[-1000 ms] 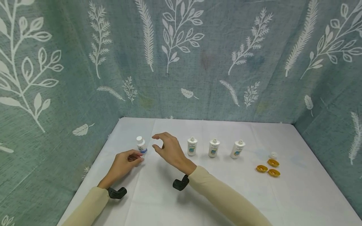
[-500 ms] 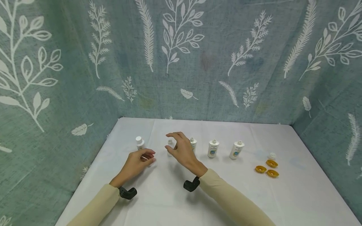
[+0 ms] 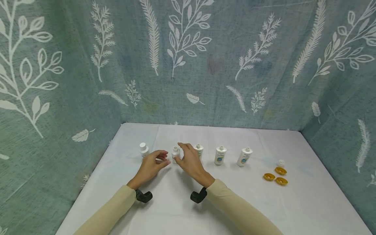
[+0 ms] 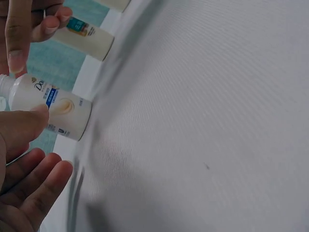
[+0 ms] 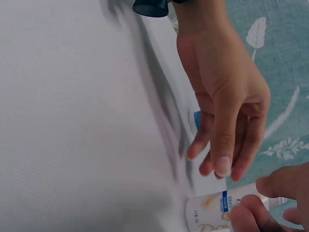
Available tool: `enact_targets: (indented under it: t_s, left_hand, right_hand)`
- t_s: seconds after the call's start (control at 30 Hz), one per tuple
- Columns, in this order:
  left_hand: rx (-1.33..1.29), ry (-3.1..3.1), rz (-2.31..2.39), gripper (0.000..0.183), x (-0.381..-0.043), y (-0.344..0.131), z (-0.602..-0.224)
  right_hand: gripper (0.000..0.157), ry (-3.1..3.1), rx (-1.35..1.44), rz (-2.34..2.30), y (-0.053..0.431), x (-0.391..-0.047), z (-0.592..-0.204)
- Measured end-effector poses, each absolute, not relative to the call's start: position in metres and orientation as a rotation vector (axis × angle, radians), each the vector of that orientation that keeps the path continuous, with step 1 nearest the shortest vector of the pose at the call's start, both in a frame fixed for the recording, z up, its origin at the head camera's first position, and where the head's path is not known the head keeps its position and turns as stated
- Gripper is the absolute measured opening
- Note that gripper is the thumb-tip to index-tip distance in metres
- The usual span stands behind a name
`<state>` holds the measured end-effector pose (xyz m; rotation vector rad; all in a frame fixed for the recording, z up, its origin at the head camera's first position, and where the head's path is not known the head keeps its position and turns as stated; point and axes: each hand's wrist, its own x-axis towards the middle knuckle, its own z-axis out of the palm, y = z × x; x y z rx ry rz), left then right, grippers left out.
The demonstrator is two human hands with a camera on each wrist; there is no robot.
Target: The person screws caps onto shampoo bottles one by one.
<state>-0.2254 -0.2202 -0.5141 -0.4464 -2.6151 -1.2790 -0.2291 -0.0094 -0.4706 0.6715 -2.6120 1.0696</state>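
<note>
A small white bottle with a bare neck stands upright; its label with a blue band and cream swirl shows in the left wrist view. My right hand grips this bottle near its shoulder, the thumb in front and the index finger along the far side. Just to its left is my left hand, thumb and fingers apart, holding nothing. Behind the left hand stands another white bottle with a white cap, its lower part hidden. A third bottle is partly covered by the right hand.
Further right stand two uncapped white bottles, a middle bottle and a right-hand bottle. Beyond them lie three amber rings and a white cap. A leaf-patterned curtain hangs behind the white table.
My left hand has moved right, away from the capped bottle. My right hand has moved slightly right from beside the capped bottle and closed round the uncapped bottle.
</note>
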Motion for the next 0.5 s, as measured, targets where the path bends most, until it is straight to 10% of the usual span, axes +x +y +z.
enact_targets:
  t_s: [0.5]
  left_hand:
    - [-0.453,-2.611,-1.380,0.044,-0.237,-0.210,-0.522]
  right_hand:
    - [0.043,-2.636,0.574,1.249,-0.015,-0.236,-0.486]
